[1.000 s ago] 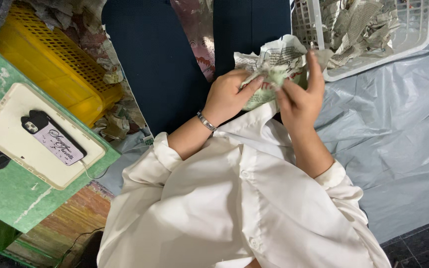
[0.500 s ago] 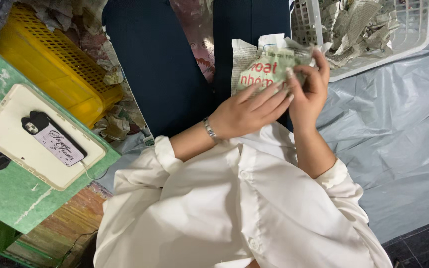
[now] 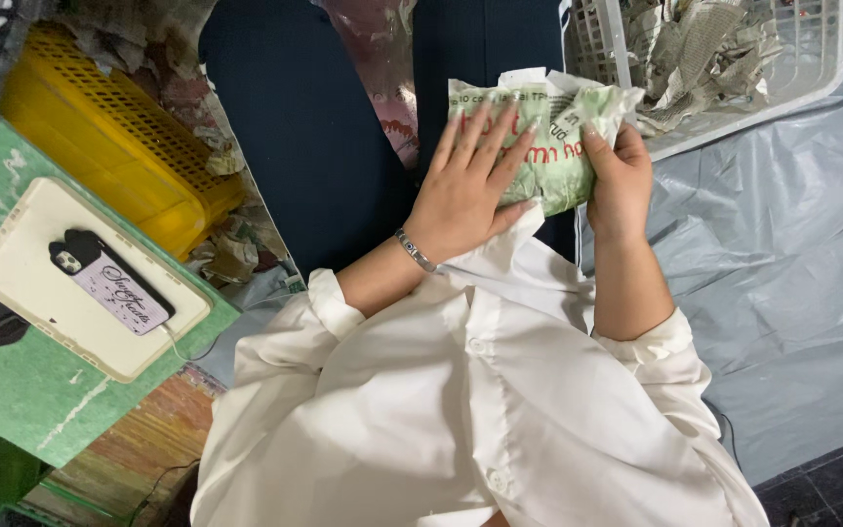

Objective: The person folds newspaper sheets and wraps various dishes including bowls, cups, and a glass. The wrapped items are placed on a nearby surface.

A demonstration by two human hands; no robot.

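The left hand [image 3: 465,185] lies flat, fingers spread and straight, pressing down on a newspaper-wrapped bundle [image 3: 539,146] that rests on the person's lap. The right hand [image 3: 617,176] is clamped on the bundle's right end, thumb over the top and fingers curled under the edge.

To do this pressing well, the flat palm should, I judge, bear evenly across the paper so the folds crease down rather than spring back, while the gripping hand keeps the end tucked tight; a loose flap at the top edge of the bundle, where white paper sticks out, looks the likeliest place to come undone.

The bundle is a plump, pillow-like shape in crinkled, pale green printed newsprint, soft and easily dented. Just below it, a silver bracelet [image 3: 414,251] circles the left wrist, and the smooth white shirt [image 3: 470,410] with small buttons fills the foreground. Under the bundle lie dark navy trousers [image 3: 314,127]. Up and to the right of the bundle stands a white plastic lattice basket [image 3: 831,59] holding crumpled newspaper. To its right and below spreads a glossy, wrinkled grey plastic sheet [image 3: 792,254]. Well to the left of the bundle sit a perforated yellow crate [image 3: 100,146] and, further down, a cream tablet-like slab [image 3: 31,283] with a phone [image 3: 109,281] on it.
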